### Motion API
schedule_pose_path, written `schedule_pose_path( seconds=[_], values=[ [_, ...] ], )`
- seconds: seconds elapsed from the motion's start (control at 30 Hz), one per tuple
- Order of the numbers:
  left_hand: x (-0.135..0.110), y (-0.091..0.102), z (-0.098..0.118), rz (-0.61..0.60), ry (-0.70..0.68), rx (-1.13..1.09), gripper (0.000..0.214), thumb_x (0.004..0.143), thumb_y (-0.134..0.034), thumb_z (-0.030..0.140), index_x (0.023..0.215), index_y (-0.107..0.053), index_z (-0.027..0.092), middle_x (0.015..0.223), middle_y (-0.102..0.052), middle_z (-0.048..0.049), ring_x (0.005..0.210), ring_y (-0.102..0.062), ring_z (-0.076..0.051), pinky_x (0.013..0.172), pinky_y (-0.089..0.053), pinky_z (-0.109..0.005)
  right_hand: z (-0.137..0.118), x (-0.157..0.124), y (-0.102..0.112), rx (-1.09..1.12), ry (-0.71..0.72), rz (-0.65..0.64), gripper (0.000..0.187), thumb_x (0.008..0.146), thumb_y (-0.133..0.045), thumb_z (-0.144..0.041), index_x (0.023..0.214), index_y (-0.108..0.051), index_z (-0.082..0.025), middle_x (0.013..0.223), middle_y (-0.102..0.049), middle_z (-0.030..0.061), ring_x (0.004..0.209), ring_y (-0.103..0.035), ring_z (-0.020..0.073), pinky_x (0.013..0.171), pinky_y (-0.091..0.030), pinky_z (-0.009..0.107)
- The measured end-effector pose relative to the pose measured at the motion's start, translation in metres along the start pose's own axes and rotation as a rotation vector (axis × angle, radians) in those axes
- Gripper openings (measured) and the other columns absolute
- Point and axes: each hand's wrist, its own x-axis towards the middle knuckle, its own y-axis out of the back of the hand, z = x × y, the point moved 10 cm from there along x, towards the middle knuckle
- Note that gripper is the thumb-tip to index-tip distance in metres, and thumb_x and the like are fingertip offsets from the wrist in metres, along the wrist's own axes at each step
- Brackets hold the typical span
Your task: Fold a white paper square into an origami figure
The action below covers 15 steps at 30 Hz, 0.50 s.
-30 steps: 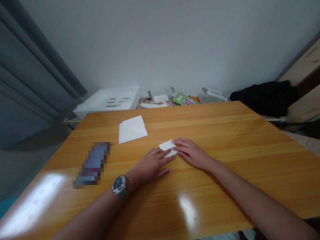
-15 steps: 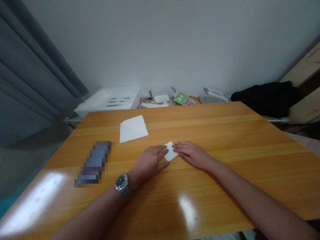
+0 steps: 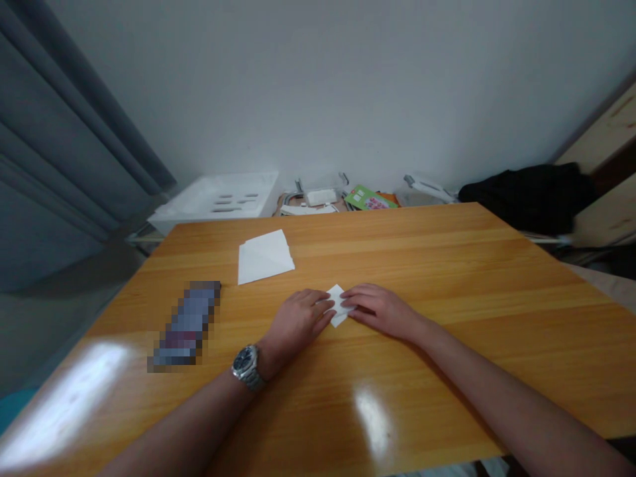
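A small folded white paper (image 3: 338, 303) lies on the wooden table (image 3: 447, 278) between my two hands. My left hand (image 3: 297, 322), with a metal watch (image 3: 246, 366) on its wrist, rests on the paper's left side, fingers together and pressing on it. My right hand (image 3: 381, 309) lies flat on the paper's right side, fingertips pressing its edge. Most of the paper is hidden under the fingers.
A larger folded white sheet (image 3: 264, 256) lies farther back on the left. A blurred oblong object (image 3: 185, 324) sits at the left. Beyond the table's far edge are a white tray (image 3: 218, 197), a green booklet (image 3: 370, 197) and a black cloth (image 3: 527, 195).
Both hands have drawn closer together over the small paper, which now shows less and looks narrower. The arms have hardly shifted.
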Motion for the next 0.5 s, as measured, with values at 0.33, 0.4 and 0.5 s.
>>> schedule_pose_path(
  seconds=[0.33, 0.4, 0.5],
  values=[
    [-0.0005, 0.0078, 0.0033, 0.052, -0.002, -0.041, 0.026, 0.099, -0.057, 0.040, 0.110, -0.070, 0.020, 0.115, -0.073, -0.0082, 0.102, -0.067, -0.024, 0.091, -0.055, -0.041, -0.0020, 0.0027, -0.0034, -0.003, -0.012, 0.010, 0.014, 0.099, -0.058, -0.023, 0.098, -0.071, -0.022, 0.111, -0.074, 0.0076, 0.105, -0.067, 0.0207, 0.094, -0.054, 0.037],
    [-0.0006, 0.0097, 0.0047, 0.055, -0.009, -0.057, 0.028, 0.097, -0.060, 0.044, 0.110, -0.069, 0.020, 0.115, -0.073, -0.0082, 0.102, -0.068, -0.025, 0.091, -0.055, -0.040, -0.0020, 0.0020, -0.0024, -0.003, -0.015, 0.007, 0.013, 0.099, -0.057, -0.023, 0.098, -0.070, -0.022, 0.112, -0.073, 0.0077, 0.105, -0.067, 0.0208, 0.093, -0.054, 0.037],
    [-0.0007, 0.0095, 0.0073, 0.032, -0.030, -0.078, 0.029, 0.095, -0.062, 0.044, 0.110, -0.068, 0.019, 0.116, -0.073, -0.0083, 0.103, -0.068, -0.025, 0.090, -0.055, -0.040, -0.0018, 0.0008, -0.0017, -0.005, -0.020, 0.000, 0.012, 0.099, -0.057, -0.022, 0.097, -0.069, -0.021, 0.111, -0.073, 0.0076, 0.104, -0.067, 0.0208, 0.093, -0.054, 0.036]
  ],
)
